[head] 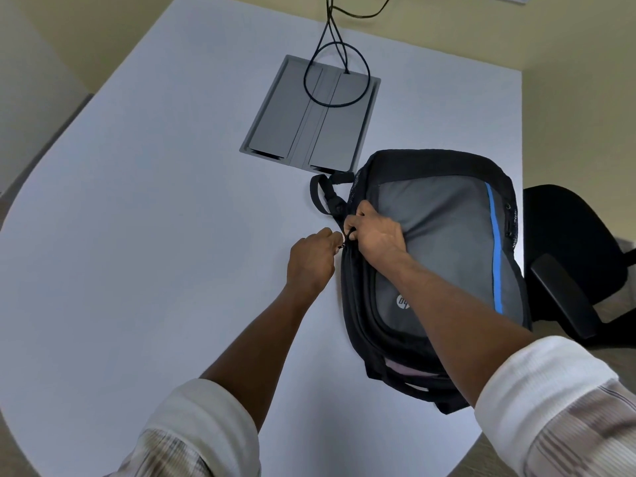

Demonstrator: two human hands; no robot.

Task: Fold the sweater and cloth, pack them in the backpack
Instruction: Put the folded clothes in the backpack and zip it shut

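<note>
A black and grey backpack (pixel 444 235) with a blue stripe lies flat on the white table (pixel 137 235), towards its right edge. My right hand (pixel 373 232) grips the bag's left side at the zip line, fingers curled into the fabric. My left hand (pixel 311 261) sits just left of it and pinches a small zip pull at the bag's edge. A strip of pale pinkish fabric (pixel 409 368) shows in the gap at the bag's near end. No sweater or cloth lies on the table outside the bag.
A grey cable hatch (pixel 309 111) is set into the table behind the bag, with black cables (pixel 337 63) looping over it. A black office chair (pixel 571 256) stands right of the table. The bag's strap loop (pixel 321 197) lies by its far left corner.
</note>
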